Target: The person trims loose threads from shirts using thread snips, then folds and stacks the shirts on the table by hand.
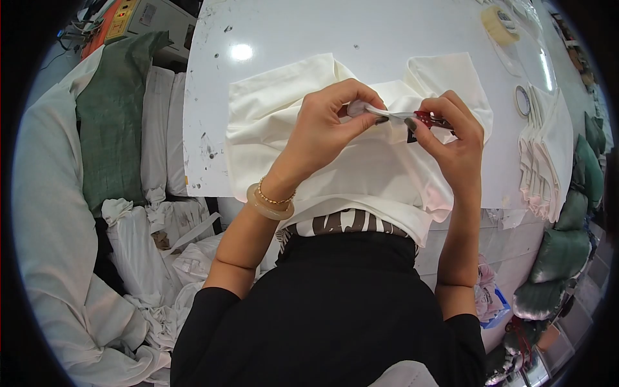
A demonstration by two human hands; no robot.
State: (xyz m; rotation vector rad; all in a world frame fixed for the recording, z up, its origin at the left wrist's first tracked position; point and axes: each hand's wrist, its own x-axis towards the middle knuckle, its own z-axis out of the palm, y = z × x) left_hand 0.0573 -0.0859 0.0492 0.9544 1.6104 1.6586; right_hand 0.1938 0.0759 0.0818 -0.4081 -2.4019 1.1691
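A white garment [271, 122] lies spread over the table's front part, its lower edge hanging over my lap. My left hand [329, 119] is closed, pinching a narrow folded edge of this garment lifted above the rest. Close by on the right, my right hand [454, 132] is closed around a small red tool [423, 117] that looks like thread snips; its dark metal part shows between my fingers. The thumb of this hand is near the end of the lifted edge. A small black patch [411, 137], perhaps a label, shows just below the tool.
The white table [284, 32] has dark specks. At its right lie a tape roll [500, 26], another roll [522, 101] and a stack of white fabric pieces [545, 155]. White fabric bundles [138, 251] and a green sack [113, 122] crowd the left. A blue bin [496, 309] stands below right.
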